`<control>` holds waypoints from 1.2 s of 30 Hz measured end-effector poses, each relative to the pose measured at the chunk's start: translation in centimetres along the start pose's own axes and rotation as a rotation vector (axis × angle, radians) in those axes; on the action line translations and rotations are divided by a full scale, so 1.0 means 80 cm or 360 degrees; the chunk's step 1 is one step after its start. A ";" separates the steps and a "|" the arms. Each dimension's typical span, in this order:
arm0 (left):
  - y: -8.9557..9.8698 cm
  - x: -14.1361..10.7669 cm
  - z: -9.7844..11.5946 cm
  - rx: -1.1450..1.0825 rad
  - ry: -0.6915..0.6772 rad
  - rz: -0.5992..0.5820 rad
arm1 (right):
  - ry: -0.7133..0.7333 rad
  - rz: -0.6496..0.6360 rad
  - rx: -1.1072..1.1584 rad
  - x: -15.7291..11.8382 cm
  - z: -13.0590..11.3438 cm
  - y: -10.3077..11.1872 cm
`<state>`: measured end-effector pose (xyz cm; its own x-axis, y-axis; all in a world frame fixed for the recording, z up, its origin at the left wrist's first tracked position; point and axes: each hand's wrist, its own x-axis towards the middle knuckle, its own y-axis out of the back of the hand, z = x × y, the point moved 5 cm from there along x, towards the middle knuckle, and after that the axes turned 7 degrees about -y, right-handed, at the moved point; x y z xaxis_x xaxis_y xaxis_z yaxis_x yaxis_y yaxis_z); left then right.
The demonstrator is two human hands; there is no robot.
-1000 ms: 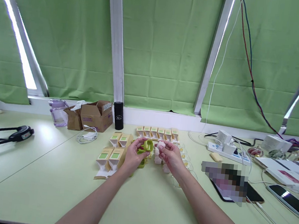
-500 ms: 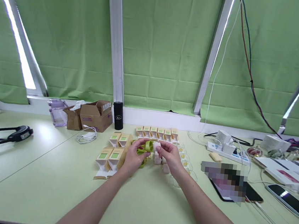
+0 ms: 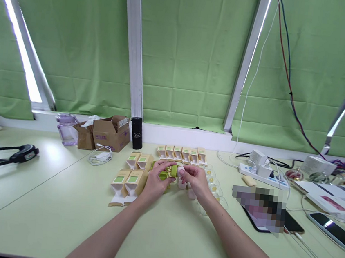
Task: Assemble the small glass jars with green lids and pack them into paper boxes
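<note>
My left hand (image 3: pixel 155 181) is closed on a small green plastic ring-shaped piece (image 3: pixel 174 170), gripped between thumb and fingers. Between the thumb and fingertips of my right hand (image 3: pixel 196 183) is a small whitish, rounded piece (image 3: pixel 180 170), held right against the green one; whether the two are joined I cannot tell. More white pieces (image 3: pixel 181 185) lie on the table below, partly hidden by my right hand. Other green pieces (image 3: pixel 167 186) are behind and under my left hand. Clear plastic cups (image 3: pixel 214 188) with yellowish centres stand to the right of my right hand.
Open cardboard packets with green labels (image 3: pixel 136 178) stand left of my hands, and a row of similar packets (image 3: pixel 177 154) is behind. Further off are a black tumbler (image 3: pixel 136 133), a brown carton (image 3: pixel 110 134), a power strip (image 3: pixel 266 176) and a phone (image 3: pixel 334 232).
The white piece and the green piece have come together, the green one turning slightly. Both hands stay in nearly the same place.
</note>
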<state>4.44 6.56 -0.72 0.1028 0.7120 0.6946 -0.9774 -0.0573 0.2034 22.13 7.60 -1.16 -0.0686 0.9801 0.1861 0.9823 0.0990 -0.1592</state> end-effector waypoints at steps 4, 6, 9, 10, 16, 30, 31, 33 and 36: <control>-0.001 0.000 -0.002 0.0019 -0.0011 0.0009 | 0.0002 0.0066 -0.0038 -0.001 0.002 0.000; -0.002 0.000 -0.002 0.0031 -0.0012 0.0007 | 0.0001 0.0085 -0.0041 -0.002 0.003 0.000; -0.001 0.001 -0.001 0.0040 -0.0027 0.0012 | 0.0013 0.0089 -0.0047 -0.003 0.004 -0.001; -0.001 0.001 -0.001 0.0041 -0.0034 0.0014 | 0.0023 0.0091 -0.0052 -0.003 0.004 -0.001; -0.003 0.000 -0.002 0.0033 -0.0040 0.0028 | 0.0053 0.0137 -0.0052 -0.001 0.012 -0.003; -0.016 -0.003 -0.016 -0.0327 0.0106 -0.0064 | -0.0009 0.0101 0.0166 -0.002 0.023 -0.013; -0.018 -0.003 -0.018 -0.0423 0.0149 -0.0088 | 0.0003 0.0091 0.0152 -0.002 0.022 -0.013; -0.021 -0.002 -0.022 -0.0617 0.0249 -0.0122 | 0.0045 0.0058 0.0113 -0.003 0.018 -0.013; -0.022 -0.002 -0.025 -0.0895 0.0384 -0.0106 | 0.0173 0.0087 -0.0010 -0.008 0.010 -0.008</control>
<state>5.81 7.94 -2.61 0.1864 0.8433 0.5040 -0.9247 0.3240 -0.2001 21.40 7.08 -1.96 0.0042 0.9596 0.2813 0.9851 0.0444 -0.1662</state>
